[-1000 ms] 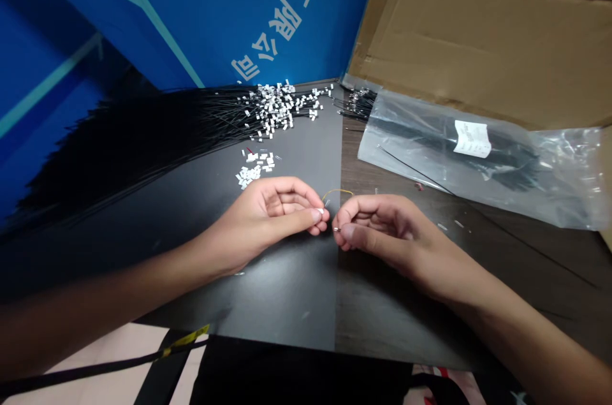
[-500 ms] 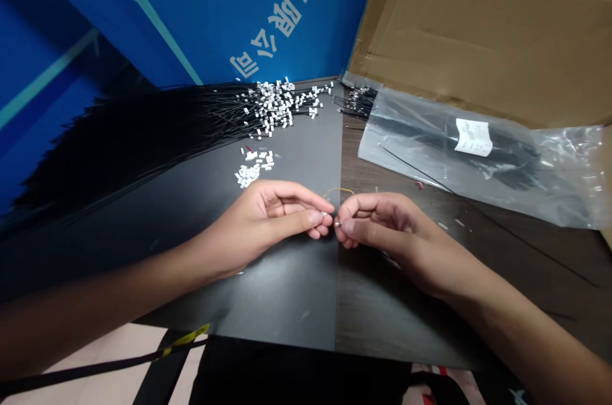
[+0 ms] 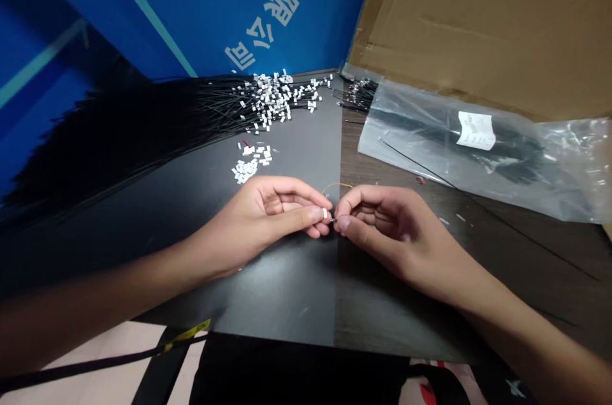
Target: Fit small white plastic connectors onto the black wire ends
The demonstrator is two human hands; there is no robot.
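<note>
Black mat (image 3: 282, 290) | left fingers (image 3: 306, 217) grip white connector (image 3: 325, 213), upright | right fingers (image 3: 351, 224) pinch wire (image 3: 337, 184), tip pointing left

left hand (image 3: 258, 220) pinching white connector (image 3: 325, 213), right hand (image 3: 387, 233) pinching wire (image 3: 333, 219)

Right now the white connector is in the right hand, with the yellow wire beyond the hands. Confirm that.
Wrong hand: the head view shows the white connector held in the left hand, not the right hand. The yellow wire does lie beyond the hands.
</note>
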